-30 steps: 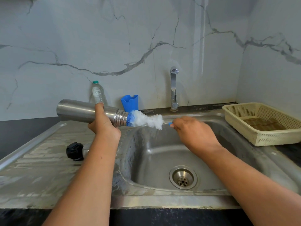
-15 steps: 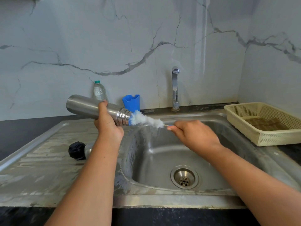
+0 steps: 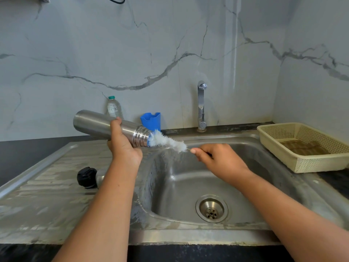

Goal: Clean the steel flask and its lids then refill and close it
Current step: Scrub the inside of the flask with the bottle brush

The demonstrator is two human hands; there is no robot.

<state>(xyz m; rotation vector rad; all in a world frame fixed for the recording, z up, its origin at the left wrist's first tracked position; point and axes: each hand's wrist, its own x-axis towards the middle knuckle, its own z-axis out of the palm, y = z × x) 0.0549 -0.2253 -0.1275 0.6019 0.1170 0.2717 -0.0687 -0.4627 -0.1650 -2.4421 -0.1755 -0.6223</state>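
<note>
While held above left rim of sink (image 3: 188, 236), flask (image 3: 94, 122): my left hand (image 3: 123, 148) grips its middle.
Brush (image 3: 166, 141): in flask mouth, my right hand (image 3: 221, 160) pinches its handle.

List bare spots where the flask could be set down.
Drainboard in front of the black lid, toward the counter edge, is bare. Sink basin floor around the drain is free. Crowded: back ledge with bottle, blue holder, tap; basket fills the right corner.
</note>
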